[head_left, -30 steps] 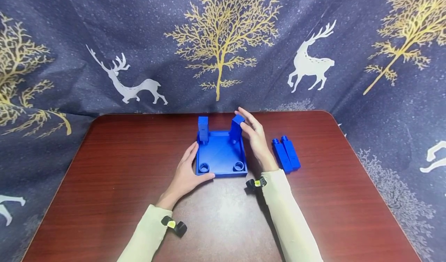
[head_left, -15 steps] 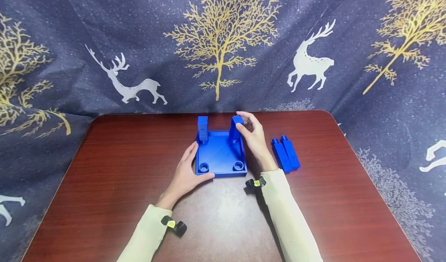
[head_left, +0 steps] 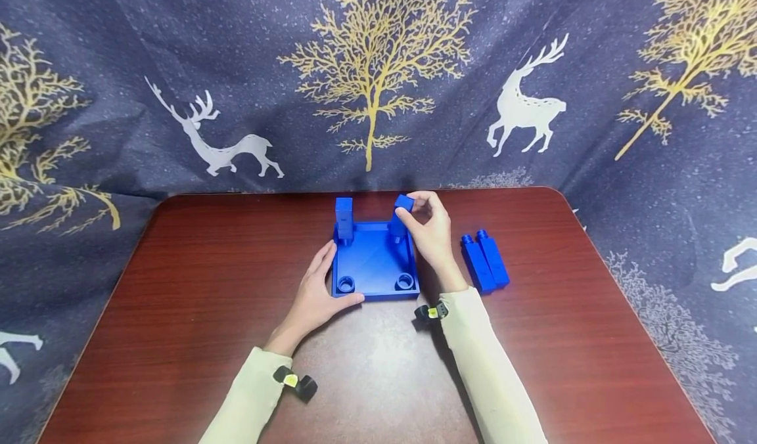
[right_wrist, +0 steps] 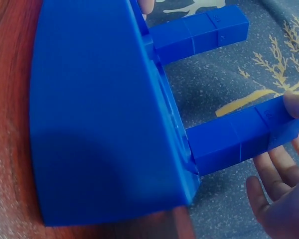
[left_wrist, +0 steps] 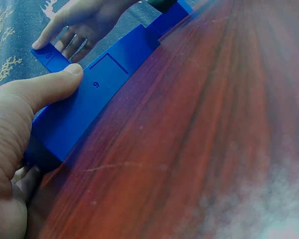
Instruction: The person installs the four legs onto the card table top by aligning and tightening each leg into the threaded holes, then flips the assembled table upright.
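Observation:
A blue square base with raised edges lies on the table, round threaded sockets at its near corners. My left hand grips its near left corner, thumb along the front edge and fingers on the left side. One blue square leg stands upright at the far left corner. At the far right corner, my right hand pinches a second leg near its top, thumb on the near face and fingertips behind. That leg's lower end meets the base in the right wrist view.
Two loose blue legs with threaded ends lie side by side right of my right forearm. A dark patterned cloth hangs behind the far edge of the brown table.
My right fingers have drawn in from extended to bent around the far right leg, and that leg's top has turned slightly. My left hand and the base stay in place.

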